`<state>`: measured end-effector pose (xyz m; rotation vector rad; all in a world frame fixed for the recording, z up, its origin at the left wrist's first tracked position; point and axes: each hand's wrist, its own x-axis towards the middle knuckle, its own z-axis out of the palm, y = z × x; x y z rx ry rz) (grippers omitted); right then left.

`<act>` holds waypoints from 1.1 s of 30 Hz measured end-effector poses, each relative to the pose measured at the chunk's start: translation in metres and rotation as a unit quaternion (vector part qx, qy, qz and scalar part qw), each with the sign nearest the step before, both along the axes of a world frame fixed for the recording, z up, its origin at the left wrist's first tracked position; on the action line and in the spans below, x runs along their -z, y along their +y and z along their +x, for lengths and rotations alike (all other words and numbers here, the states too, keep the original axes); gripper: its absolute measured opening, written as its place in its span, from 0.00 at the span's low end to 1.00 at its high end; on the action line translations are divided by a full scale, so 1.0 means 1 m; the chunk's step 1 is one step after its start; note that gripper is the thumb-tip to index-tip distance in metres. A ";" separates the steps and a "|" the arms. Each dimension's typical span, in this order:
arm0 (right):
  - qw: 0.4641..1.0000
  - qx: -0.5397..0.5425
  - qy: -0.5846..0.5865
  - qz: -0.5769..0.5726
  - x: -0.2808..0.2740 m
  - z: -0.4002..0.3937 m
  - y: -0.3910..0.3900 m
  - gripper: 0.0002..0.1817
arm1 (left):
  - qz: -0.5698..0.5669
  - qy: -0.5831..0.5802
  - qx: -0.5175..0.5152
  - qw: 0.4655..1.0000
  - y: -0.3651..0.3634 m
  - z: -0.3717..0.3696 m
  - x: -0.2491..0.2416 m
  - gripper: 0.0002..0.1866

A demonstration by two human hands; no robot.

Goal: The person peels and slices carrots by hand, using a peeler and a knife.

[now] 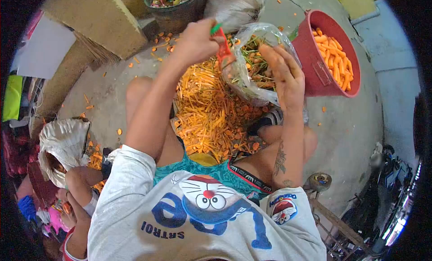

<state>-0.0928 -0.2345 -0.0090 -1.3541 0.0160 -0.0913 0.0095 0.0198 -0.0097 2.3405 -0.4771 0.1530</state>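
My left hand (200, 41) is closed around a tool with a green end (216, 28) and a red part (222, 45), beside a clear plastic bag. The bag (247, 90) holds carrots with green stems (257, 63). Over the bag's right side is my right hand (289, 78), its fingers bent and apart, with nothing clearly held. A large heap of orange peelings and cut pieces (204, 110) lies between my legs, below both hands.
A red bucket (310, 58) of peeled carrots (334, 58) lies tilted at the right. Behind stand a dark bin (173, 13) and a whitish sack (234, 11). Another person's arm (81, 220) and an open white sack (65, 141) are at the lower left.
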 end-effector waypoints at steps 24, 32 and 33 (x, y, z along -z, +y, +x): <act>0.932 -0.146 0.068 0.325 0.041 -0.007 -0.009 0.23 | -0.352 -0.056 0.065 0.932 -0.023 0.017 0.014 0.08; 0.964 -0.020 0.087 0.251 0.006 -0.022 0.017 0.23 | -0.366 -0.017 0.094 0.926 -0.020 0.011 0.008 0.11; 0.964 -0.021 0.083 0.253 0.009 -0.020 0.015 0.23 | -0.416 -0.007 0.049 0.908 -0.016 0.018 -0.002 0.12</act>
